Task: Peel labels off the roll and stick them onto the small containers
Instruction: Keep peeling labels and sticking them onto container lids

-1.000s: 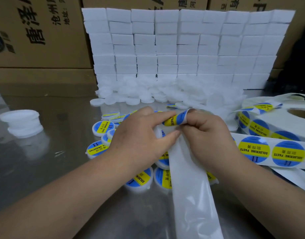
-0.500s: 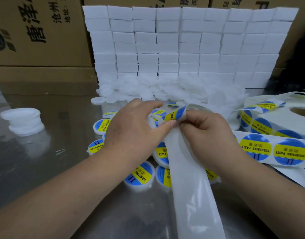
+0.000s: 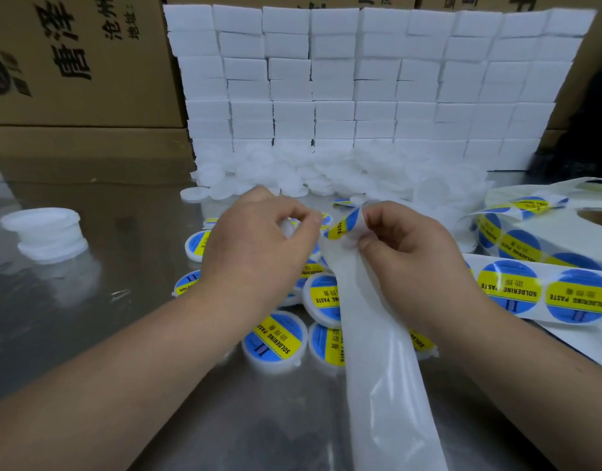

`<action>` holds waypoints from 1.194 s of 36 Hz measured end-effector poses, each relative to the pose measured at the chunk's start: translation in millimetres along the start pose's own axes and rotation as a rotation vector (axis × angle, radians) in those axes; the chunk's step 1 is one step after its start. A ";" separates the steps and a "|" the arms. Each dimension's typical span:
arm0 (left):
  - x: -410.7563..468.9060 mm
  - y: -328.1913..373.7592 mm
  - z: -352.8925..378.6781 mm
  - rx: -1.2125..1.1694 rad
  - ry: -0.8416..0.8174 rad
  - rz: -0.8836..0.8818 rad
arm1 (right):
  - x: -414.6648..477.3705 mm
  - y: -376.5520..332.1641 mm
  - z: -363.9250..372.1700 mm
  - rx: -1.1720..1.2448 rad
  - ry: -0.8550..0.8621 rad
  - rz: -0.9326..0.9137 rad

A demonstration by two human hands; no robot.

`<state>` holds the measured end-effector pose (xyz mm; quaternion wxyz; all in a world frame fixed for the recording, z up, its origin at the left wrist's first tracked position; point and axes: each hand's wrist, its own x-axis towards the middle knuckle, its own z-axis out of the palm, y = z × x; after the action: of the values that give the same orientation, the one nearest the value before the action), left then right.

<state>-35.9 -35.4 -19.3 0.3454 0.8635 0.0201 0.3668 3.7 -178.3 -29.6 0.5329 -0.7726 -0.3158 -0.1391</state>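
**Progress:** partway. Several labelled containers (image 3: 276,338) lie clustered on the table (image 3: 89,334) at near centre, under and around the hands. A large heap of blanks (image 3: 327,178) waits at the far side. The roll (image 3: 547,239) at right carries many more labels. In my judgement, most of the work is left.

**Step in hand:** the right hand (image 3: 405,249) pinches one label (image 3: 343,222) at the top of the spent liner (image 3: 377,351), which trails toward the near edge.

**Label:** round, blue with a yellow band, and curled. I cannot tell whether it is wholly free of the liner.

**Left hand:** the left hand (image 3: 255,253), just left of the label, has its fingers curled round a white container (image 3: 286,227). The container is mostly hidden and appears unlabelled.
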 end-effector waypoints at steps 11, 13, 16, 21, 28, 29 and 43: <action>-3.5 0.5 3.4 0.082 -0.075 0.074 | -0.3 0.5 1.4 0.035 -0.006 -0.069; -2.2 -0.7 2.8 0.070 -0.081 0.049 | -0.4 0.1 1.4 0.036 0.004 -0.073; -3.2 -1.9 3.8 0.067 -0.092 0.070 | 0.5 1.1 1.0 0.024 0.004 -0.062; -1.8 0.6 0.6 -0.021 -0.053 0.053 | 1.6 2.3 -0.2 0.029 -0.006 -0.041; -6.9 4.1 2.1 0.013 -0.125 0.102 | 0.4 3.6 -0.5 0.141 -0.022 -0.042; -6.8 4.9 2.0 0.022 -0.127 0.103 | 0.4 3.5 -0.6 0.158 -0.028 -0.048; -5.7 8.9 0.2 -0.281 -0.181 -0.095 | 0.9 2.1 0.9 0.127 -0.035 -0.090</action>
<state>-41.8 -43.9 -17.5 0.4800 0.8344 -0.0217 0.2702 5.6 -177.7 -31.0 0.5683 -0.7246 -0.3678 -0.1291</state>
